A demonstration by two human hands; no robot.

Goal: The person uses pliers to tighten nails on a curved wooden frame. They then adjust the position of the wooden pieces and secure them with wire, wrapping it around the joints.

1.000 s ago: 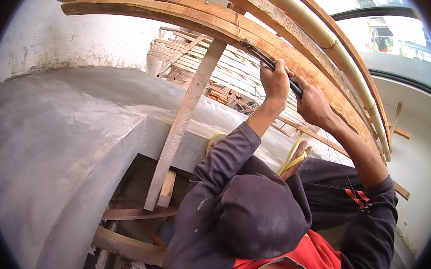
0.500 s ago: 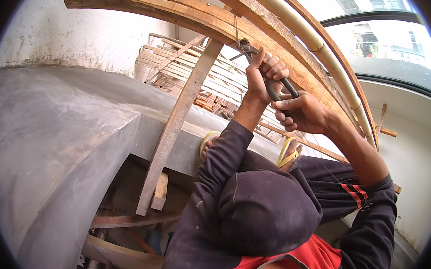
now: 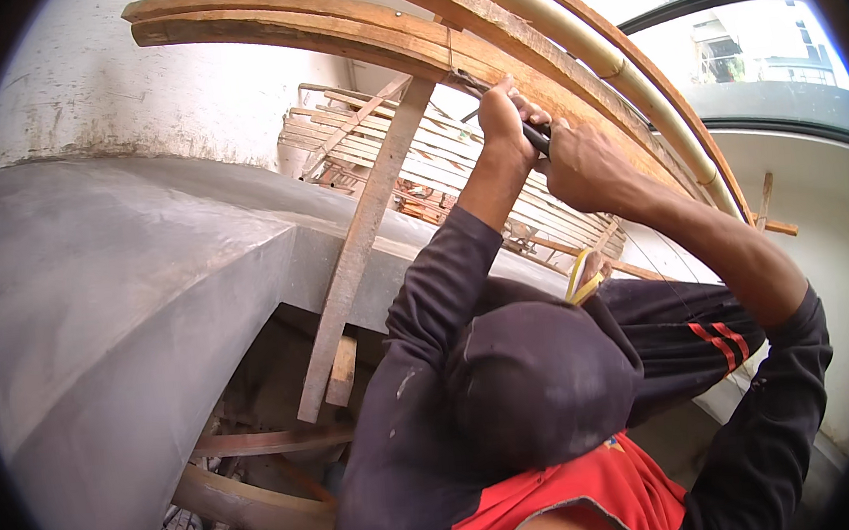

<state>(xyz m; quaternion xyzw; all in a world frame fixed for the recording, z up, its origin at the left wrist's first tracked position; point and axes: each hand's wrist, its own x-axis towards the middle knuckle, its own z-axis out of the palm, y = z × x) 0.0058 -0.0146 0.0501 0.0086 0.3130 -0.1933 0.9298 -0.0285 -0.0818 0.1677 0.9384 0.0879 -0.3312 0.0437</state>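
Long-handled pincers with black handles are held in both my hands, their jaws at a thin wire tied around a wooden beam. My left hand is closed around the handles nearer the jaws. Wrapped over the handle ends is my right hand, its back showing and its fingers mostly hidden. A slanted wooden post meets the underside of the beam just beside the jaws. The exact bite of the jaws on the wire is too small to make out.
More planks and a bamboo pole run alongside the beam, close to a window. A grey concrete ledge spreads at left, with a dark opening below holding timber. Wooden slats lie beyond, lower down.
The pincers' handles, spread apart before, now lie close together. My right hand has turned over, bringing its back upward, and its elbow has swung outward. My view has shifted slightly.
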